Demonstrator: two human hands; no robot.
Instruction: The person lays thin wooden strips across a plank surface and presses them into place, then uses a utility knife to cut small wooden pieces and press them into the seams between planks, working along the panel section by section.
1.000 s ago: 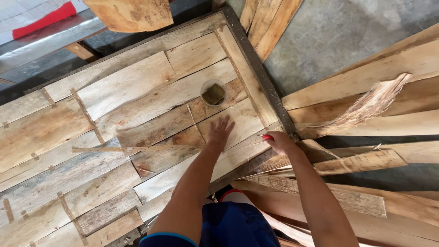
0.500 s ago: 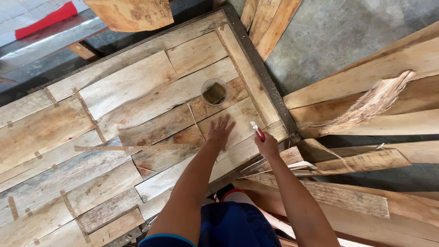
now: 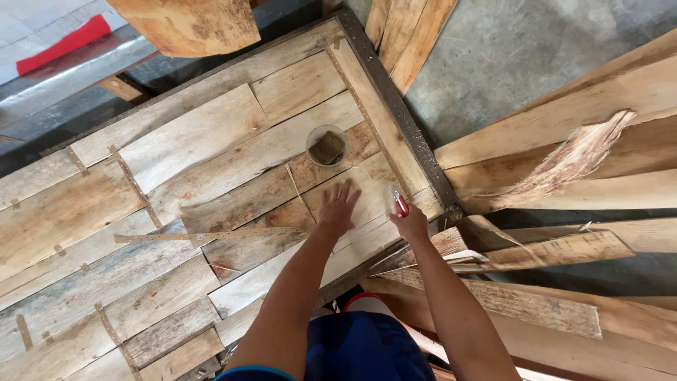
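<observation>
Over the past second the right hand (image 3: pixel 409 223) had come in from the lower right onto the surface (image 3: pixel 211 141) of patched, pale veneer sheets, clenched around a small red-handled cutter (image 3: pixel 399 202). The left hand (image 3: pixel 338 207) stayed flat, fingers spread and grasping nothing, pressing the veneer just below the small round cup (image 3: pixel 326 146) at centre frame.
</observation>
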